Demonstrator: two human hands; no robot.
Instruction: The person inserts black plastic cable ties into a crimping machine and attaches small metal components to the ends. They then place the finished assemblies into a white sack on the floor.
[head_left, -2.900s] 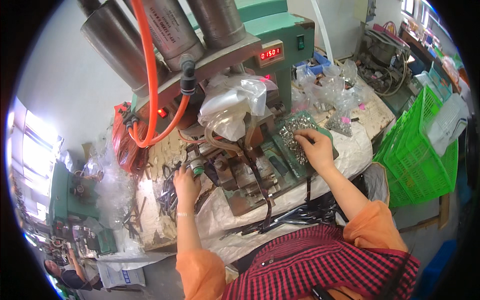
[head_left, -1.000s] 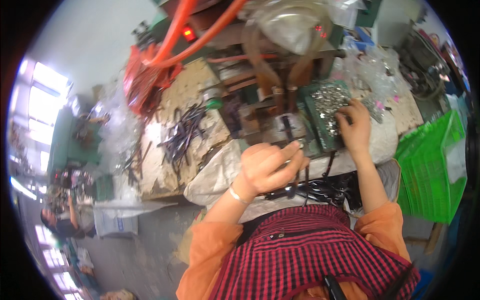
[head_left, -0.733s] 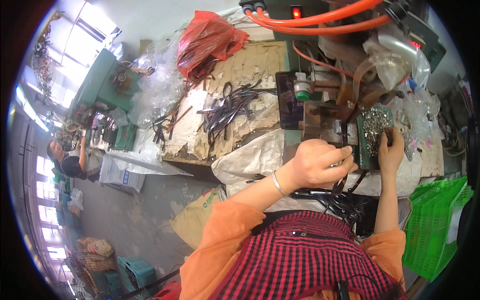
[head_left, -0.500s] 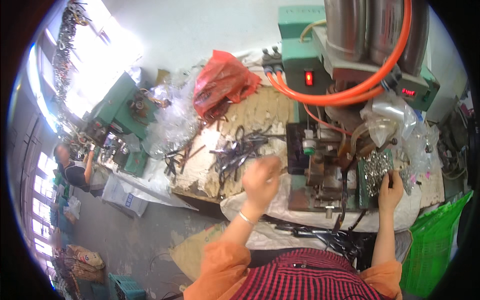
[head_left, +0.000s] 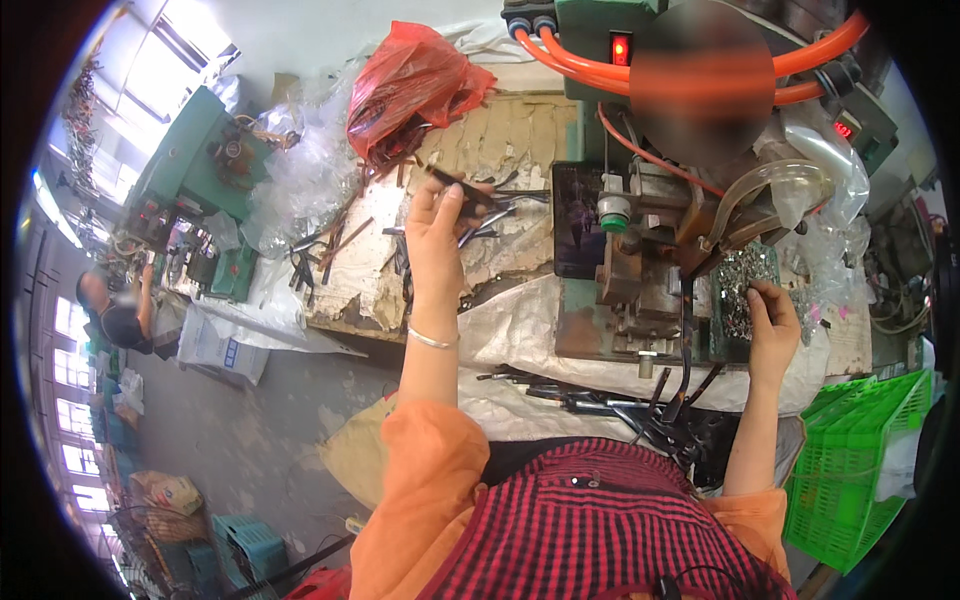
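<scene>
My left hand (head_left: 436, 235) is over the loose pile of dark flat strips (head_left: 482, 232) on the worn board. Its fingers are closed on one dark strip (head_left: 463, 189), which slants across the fingertips. My right hand (head_left: 775, 328) is at the right edge of a tray of small shiny metal pieces (head_left: 745, 275). Its fingers are bent together at the pieces; whatever they hold is too small to make out. Between the hands stands a bench press (head_left: 655, 290), with a dark strip (head_left: 687, 330) hanging down from its front.
More dark strips (head_left: 600, 400) lie along the bench's front edge. A red plastic bag (head_left: 410, 85) and clear plastic bags (head_left: 310, 170) sit at the back left. Orange hoses (head_left: 590, 72) cross the machine. A green crate (head_left: 850, 480) stands at the right. Another person (head_left: 125, 320) works at the far left.
My left hand has moved left and farther away to the strip pile, and a dark strip is now in its fingers. My right hand stays at the metal pieces. The view has shifted.
</scene>
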